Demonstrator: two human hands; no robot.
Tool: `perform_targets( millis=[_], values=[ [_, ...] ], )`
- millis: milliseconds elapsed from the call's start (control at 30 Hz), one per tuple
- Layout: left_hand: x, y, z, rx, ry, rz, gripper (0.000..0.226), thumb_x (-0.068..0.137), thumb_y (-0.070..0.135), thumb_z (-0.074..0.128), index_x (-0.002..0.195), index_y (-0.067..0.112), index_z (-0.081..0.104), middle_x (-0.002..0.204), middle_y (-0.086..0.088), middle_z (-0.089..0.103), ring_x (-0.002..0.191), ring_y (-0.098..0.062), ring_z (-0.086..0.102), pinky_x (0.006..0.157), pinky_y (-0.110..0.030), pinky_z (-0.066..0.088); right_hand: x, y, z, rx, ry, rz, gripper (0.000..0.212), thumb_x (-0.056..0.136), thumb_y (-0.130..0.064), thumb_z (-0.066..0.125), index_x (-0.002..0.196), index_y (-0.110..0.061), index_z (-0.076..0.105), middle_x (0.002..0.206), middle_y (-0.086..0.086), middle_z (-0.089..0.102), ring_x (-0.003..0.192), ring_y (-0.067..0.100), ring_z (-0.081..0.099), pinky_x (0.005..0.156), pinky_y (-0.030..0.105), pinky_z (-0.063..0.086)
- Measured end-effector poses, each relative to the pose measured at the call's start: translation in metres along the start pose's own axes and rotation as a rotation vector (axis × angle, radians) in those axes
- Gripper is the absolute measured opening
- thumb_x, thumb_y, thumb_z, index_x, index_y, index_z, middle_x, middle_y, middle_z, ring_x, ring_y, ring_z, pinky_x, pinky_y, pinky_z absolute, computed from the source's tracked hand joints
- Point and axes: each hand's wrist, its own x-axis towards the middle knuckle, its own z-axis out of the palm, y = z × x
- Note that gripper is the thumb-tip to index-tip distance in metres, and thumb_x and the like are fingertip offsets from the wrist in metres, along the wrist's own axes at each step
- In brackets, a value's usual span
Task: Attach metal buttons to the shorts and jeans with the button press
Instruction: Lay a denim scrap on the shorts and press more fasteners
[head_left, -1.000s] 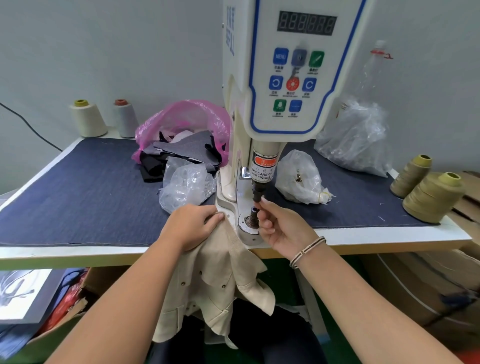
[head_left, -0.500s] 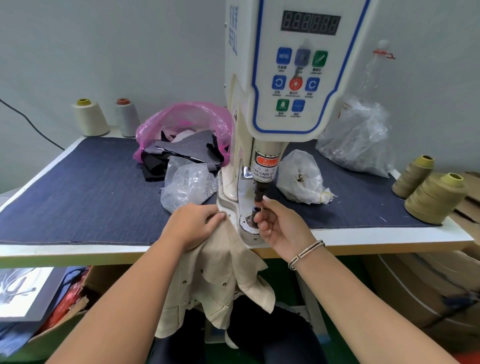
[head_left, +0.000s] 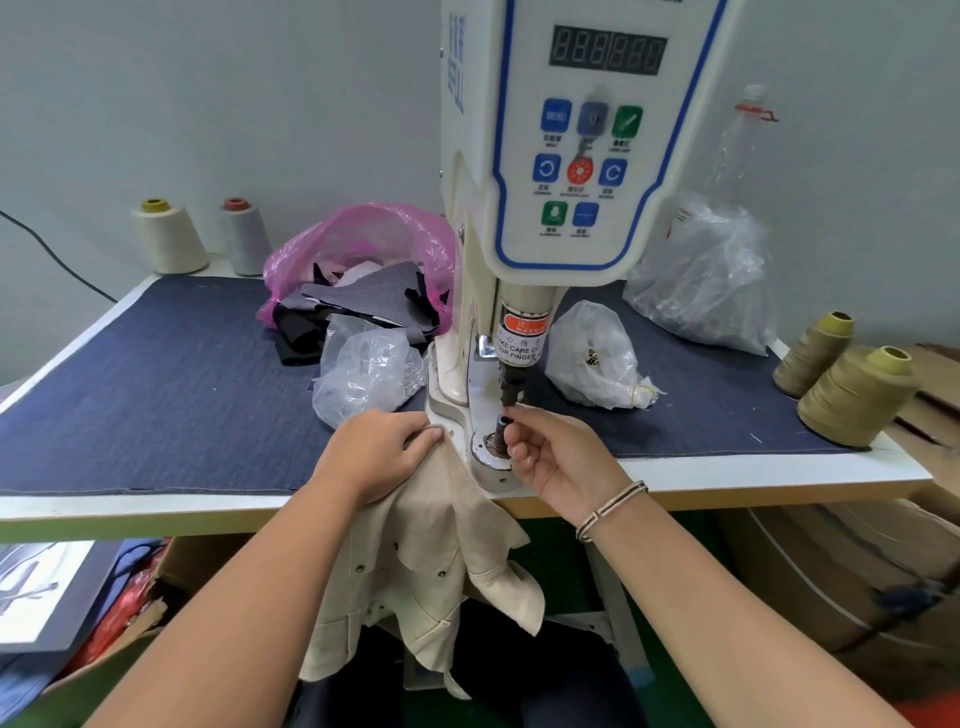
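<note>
at the button press (head_left: 524, 218), the right hand (head_left: 558, 457) has crept up from the lower die (head_left: 501, 434) – fingers pinched at its top, seemingly seating a button; left hand (head_left: 382, 452) still grips the beige shorts (head_left: 436, 551) hanging off the table (head_left: 156, 374) – pressing comes next.

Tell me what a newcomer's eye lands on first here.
The tall white button press with its blue-edged control panel fills the centre. Beneath its ram, the right hand pinches a small part at the lower die, while the left hand grips beige shorts hanging off the table edge.
</note>
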Motion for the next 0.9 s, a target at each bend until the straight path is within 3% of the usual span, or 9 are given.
perform_targets(
  millis=[300, 400, 500, 633, 800, 900],
  values=[
    [0.0, 0.001, -0.001, -0.01, 0.012, 0.007, 0.042, 0.098, 0.04, 0.049, 0.059, 0.032, 0.036, 0.055, 0.009, 0.049, 0.06, -0.017, 0.049, 0.058, -0.033, 0.038, -0.001, 0.004, 0.005, -0.051, 0.037, -0.068, 0.016, 0.091, -0.006, 0.058, 0.075, -0.006, 0.059, 0.049, 0.003, 0.057, 0.036, 0.005, 0.046, 0.037, 0.011, 0.036],
    [-0.001, 0.003, -0.003, -0.012, -0.01, -0.018, 0.032, 0.097, 0.039, 0.05, 0.067, 0.029, 0.048, 0.06, 0.006, 0.056, 0.064, -0.019, 0.055, 0.06, -0.033, 0.04, -0.001, 0.003, 0.006, -0.059, 0.04, -0.073, 0.016, 0.091, -0.006, 0.058, 0.075, -0.005, 0.058, 0.048, 0.003, 0.056, 0.036, 0.004, 0.046, 0.037, 0.011, 0.036],
    [-0.002, 0.01, -0.005, -0.262, 0.063, -0.066, 0.009, 0.093, 0.028, 0.061, 0.085, 0.025, 0.06, 0.061, 0.007, 0.059, 0.058, -0.013, 0.053, 0.059, -0.03, 0.041, -0.002, 0.003, 0.006, -0.059, 0.032, -0.071, 0.017, 0.091, -0.005, 0.057, 0.075, -0.004, 0.058, 0.048, 0.003, 0.057, 0.036, 0.004, 0.046, 0.036, 0.011, 0.036],
    [0.0, 0.049, -0.009, -0.671, 0.154, -0.007, 0.01, 0.092, 0.022, 0.063, 0.087, 0.029, 0.068, 0.05, 0.02, 0.051, 0.048, 0.002, 0.044, 0.052, -0.009, 0.032, 0.0, 0.003, 0.005, -0.065, 0.025, -0.085, 0.017, 0.091, -0.006, 0.057, 0.075, -0.005, 0.061, 0.048, 0.003, 0.057, 0.036, 0.004, 0.046, 0.037, 0.011, 0.036],
    [0.006, 0.075, -0.008, -0.858, 0.183, -0.127, 0.021, 0.091, 0.017, 0.065, 0.08, 0.035, 0.067, 0.054, 0.008, 0.05, 0.055, -0.008, 0.043, 0.059, -0.024, 0.036, -0.003, 0.005, 0.004, -0.056, 0.018, -0.093, 0.014, 0.091, -0.009, 0.059, 0.08, -0.005, 0.066, 0.051, 0.003, 0.058, 0.038, 0.005, 0.048, 0.039, 0.011, 0.038],
    [0.003, 0.076, -0.006, -0.925, 0.184, -0.134, 0.022, 0.09, 0.014, 0.066, 0.078, 0.032, 0.069, 0.051, 0.005, 0.046, 0.051, -0.007, 0.038, 0.053, -0.02, 0.032, -0.003, 0.006, 0.004, -0.056, 0.029, -0.095, 0.015, 0.091, -0.009, 0.059, 0.079, -0.005, 0.066, 0.051, 0.003, 0.058, 0.038, 0.005, 0.048, 0.038, 0.012, 0.038]
  ],
)
